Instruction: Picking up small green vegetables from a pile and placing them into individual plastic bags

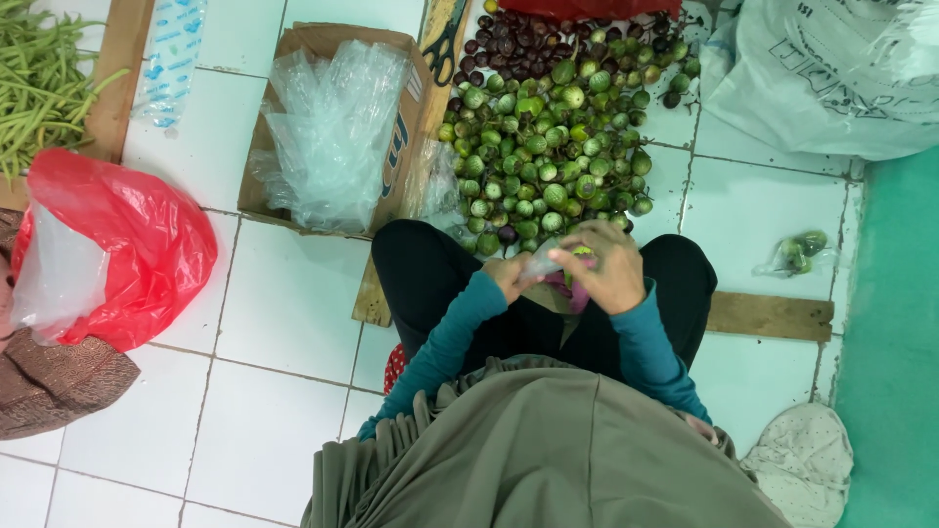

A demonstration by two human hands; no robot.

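Observation:
My left hand and my right hand meet over my lap, both gripping a small clear plastic bag with a green and a purple round eggplant showing inside. Just beyond the hands lies a heap of small round green eggplants on the white tiled floor, with dark purple ones at its far edge. My sleeves are teal and my knees in black trousers frame the hands.
A cardboard box of clear plastic bags sits left of the heap. A red plastic bag and green beans lie far left. One filled small bag rests at right by a white sack. Scissors lie at top.

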